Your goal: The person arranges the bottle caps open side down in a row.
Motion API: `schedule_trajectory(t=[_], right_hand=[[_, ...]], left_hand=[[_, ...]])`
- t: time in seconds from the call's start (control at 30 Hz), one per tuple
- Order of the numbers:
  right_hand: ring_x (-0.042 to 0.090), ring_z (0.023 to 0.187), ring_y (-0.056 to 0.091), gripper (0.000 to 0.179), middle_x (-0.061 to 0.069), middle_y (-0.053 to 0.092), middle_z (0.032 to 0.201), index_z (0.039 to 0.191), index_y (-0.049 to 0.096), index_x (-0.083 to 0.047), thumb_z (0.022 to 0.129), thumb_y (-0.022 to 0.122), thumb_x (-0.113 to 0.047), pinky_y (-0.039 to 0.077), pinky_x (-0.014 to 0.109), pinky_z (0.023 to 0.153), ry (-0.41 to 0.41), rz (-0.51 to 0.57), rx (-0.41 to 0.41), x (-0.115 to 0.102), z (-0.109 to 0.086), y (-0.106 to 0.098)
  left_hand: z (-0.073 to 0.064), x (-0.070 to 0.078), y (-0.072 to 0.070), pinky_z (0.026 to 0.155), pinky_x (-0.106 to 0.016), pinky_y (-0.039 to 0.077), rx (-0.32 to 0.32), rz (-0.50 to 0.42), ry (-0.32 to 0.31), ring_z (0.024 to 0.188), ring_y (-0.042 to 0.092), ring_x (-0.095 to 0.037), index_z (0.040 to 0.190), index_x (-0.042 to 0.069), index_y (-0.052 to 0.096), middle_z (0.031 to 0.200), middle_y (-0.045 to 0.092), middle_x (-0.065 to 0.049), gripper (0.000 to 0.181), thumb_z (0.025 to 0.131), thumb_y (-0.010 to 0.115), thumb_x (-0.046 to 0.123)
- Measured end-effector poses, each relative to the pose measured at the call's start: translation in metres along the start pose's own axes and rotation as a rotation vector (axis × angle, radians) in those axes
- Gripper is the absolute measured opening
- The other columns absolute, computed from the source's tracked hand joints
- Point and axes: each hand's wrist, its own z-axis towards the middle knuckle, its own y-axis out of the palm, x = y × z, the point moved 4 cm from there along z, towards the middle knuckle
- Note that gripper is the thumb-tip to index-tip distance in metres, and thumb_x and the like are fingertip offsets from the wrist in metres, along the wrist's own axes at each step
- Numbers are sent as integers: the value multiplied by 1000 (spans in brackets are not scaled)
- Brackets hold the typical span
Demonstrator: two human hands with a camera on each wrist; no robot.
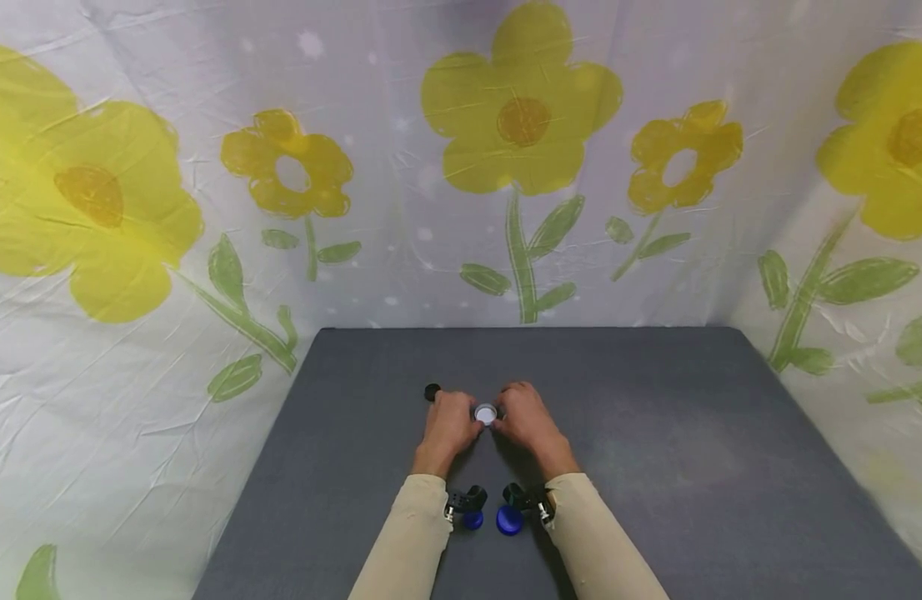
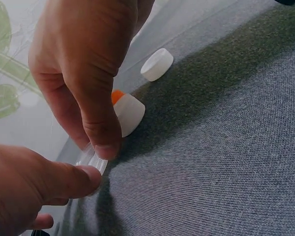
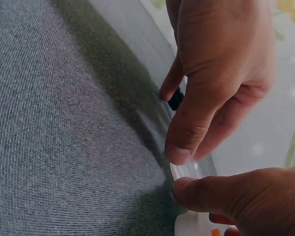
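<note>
Both hands meet over the middle of the table at a small round lid (image 1: pixel 486 414), which looks white inside a greyish rim from above. Up close its edge is clear, ribbed plastic (image 3: pixel 183 171). My left hand (image 1: pixel 451 422) pinches one side with thumb and fingers, and my right hand (image 1: pixel 528 417) pinches the other. Beside the left fingers lies a black cap (image 1: pixel 432 392). Close by the right hand, a white cap with an orange part (image 2: pixel 130 114) and a plain white cap (image 2: pixel 157 64) rest on the cloth; the right hand hides them from the head view.
Two blue caps lie nearer the body, a smaller one (image 1: pixel 473 521) and a larger one (image 1: pixel 509 521), between the forearms. Dark wrist cameras (image 1: pixel 527 498) stick out inward above them. A grey cloth-covered table (image 1: pixel 678 467) ends at a flower-printed curtain (image 1: pixel 401 250) behind and at both sides.
</note>
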Motion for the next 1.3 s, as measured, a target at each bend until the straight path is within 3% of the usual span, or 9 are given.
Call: schedule_trajectory(t=[0.4, 1.0, 1.3], right_hand=[[39, 115, 61, 22, 16, 73, 110, 98, 79, -6, 79, 85, -14, 46, 51, 103, -19, 49, 13, -7, -3, -15], [35, 122, 58, 26, 12, 72, 116, 104, 78, -7, 82, 84, -21, 45, 51, 106, -28, 87, 31, -23, -23, -57], [38, 129, 53, 29, 16, 68, 126, 107, 77, -6, 82, 83, -21, 44, 53, 107, -30, 114, 61, -30, -39, -76]], left_hand=[[-7, 7, -20, 72, -42, 53, -2, -80, 23, 82, 67, -21, 92, 13, 77, 92, 74, -4, 14, 82, 83, 22], [-26, 26, -55, 80, -43, 57, -45, -160, 18, 98, 70, -23, 116, 13, 75, 115, 74, -8, 30, 89, 78, 25], [-38, 36, -71, 86, -45, 57, -46, -174, 50, 105, 69, -24, 116, 14, 75, 118, 73, -6, 31, 88, 78, 26]])
